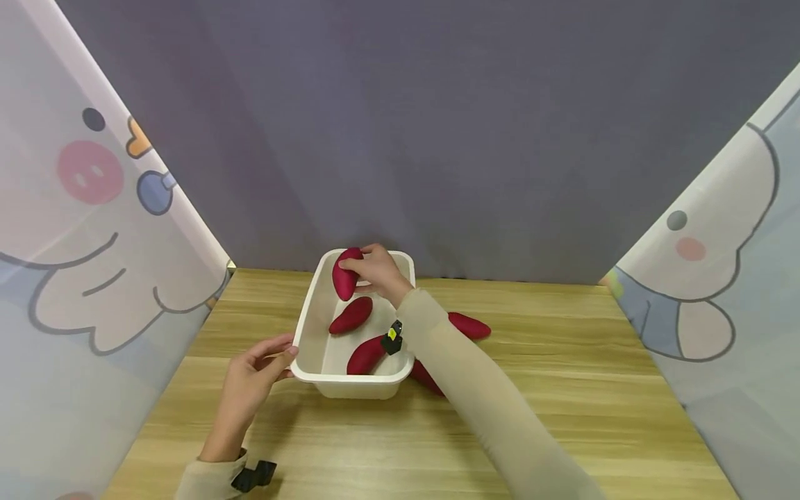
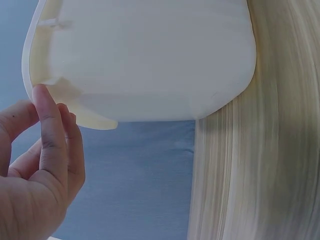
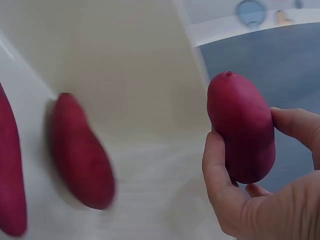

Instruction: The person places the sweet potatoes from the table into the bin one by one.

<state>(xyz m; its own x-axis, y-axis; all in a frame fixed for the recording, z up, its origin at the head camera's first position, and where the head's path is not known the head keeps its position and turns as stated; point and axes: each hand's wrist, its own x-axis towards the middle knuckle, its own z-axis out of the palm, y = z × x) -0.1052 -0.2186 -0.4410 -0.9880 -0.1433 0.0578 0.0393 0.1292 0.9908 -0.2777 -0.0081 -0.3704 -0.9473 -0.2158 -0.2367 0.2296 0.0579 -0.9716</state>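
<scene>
The right hand (image 1: 378, 268) is holding a potato (image 1: 346, 279) at the far end of the bin (image 1: 359, 379), two more potatoes (image 1: 351, 316) lying inside, while the left hand (image 1: 248, 378) is gripping the near-left rim and others (image 1: 470, 326) are resting rightward on the desk (image 1: 575, 389).

"What sort of place is this?"
"Somewhere screened off like a booth; home or workplace, I can't tell."
"What shows it?"
"Grey curtain (image 1: 437, 139) behind the wood-grain desk (image 1: 562, 361), cartoon-printed curtains (image 1: 696, 271) left and right of it."
</scene>
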